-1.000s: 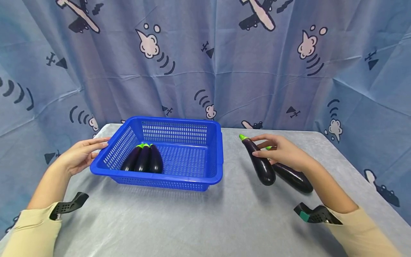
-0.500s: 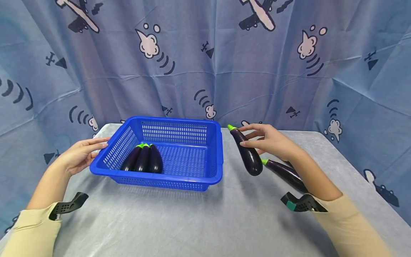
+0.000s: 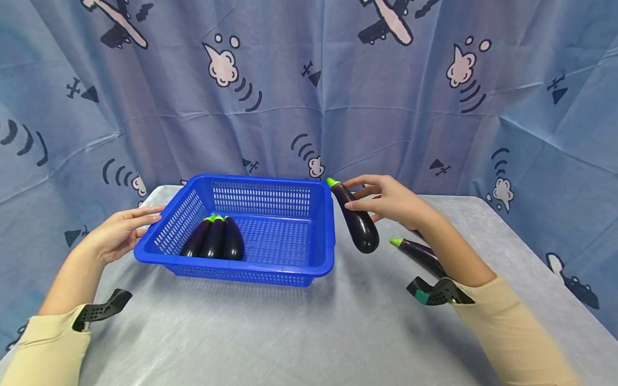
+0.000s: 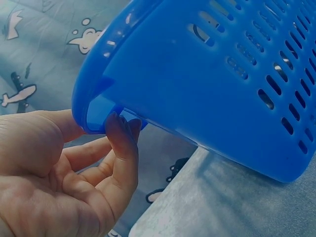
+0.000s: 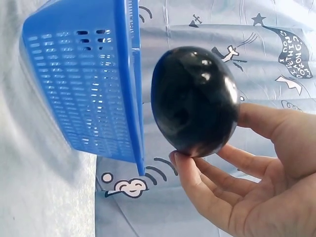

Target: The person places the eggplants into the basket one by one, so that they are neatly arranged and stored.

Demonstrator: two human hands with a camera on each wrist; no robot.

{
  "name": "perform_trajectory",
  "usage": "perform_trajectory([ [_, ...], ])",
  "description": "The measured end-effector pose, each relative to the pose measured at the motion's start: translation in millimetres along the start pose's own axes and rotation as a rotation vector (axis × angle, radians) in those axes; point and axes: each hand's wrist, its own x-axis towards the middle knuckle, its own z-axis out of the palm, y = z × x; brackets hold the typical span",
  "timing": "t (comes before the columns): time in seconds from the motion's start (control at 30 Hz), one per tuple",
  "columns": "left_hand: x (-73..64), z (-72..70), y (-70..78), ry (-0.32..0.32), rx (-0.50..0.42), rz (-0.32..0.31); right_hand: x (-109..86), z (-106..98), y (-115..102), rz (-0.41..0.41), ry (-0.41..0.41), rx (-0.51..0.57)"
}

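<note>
My right hand (image 3: 393, 201) holds an eggplant (image 3: 359, 225) by its sides, thumb opposite fingers, raised just right of the blue plastic basket (image 3: 270, 267). Its green stem end tilts up toward the basket's right rim. In the right wrist view, the rounded end of that eggplant (image 5: 195, 101) faces the camera, apart from the basket (image 5: 84, 89). My left hand (image 3: 116, 234) grips the basket's left rim; in the left wrist view its fingers (image 4: 123, 158) curl at the rim's edge. Inside the basket, on its left side, three eggplants (image 3: 214, 238) lie side by side.
Another eggplant (image 3: 420, 254) lies on the grey-covered table (image 3: 309, 327), partly hidden by my right forearm. A dark bit beyond the forearm may be one more. A blue printed curtain (image 3: 309, 96) hangs behind the table.
My right hand has carried the eggplant left and upward, toward the basket. The eggplant on the table is now farther from the hand. My left hand and the basket have stayed in place.
</note>
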Motion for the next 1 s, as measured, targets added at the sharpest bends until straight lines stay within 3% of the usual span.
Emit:
perform_trajectory([
  [1.0,1.0,-0.4,0.0,0.002,-0.016,-0.004,29.8,19,-27,-0.038,-0.013,0.08],
])
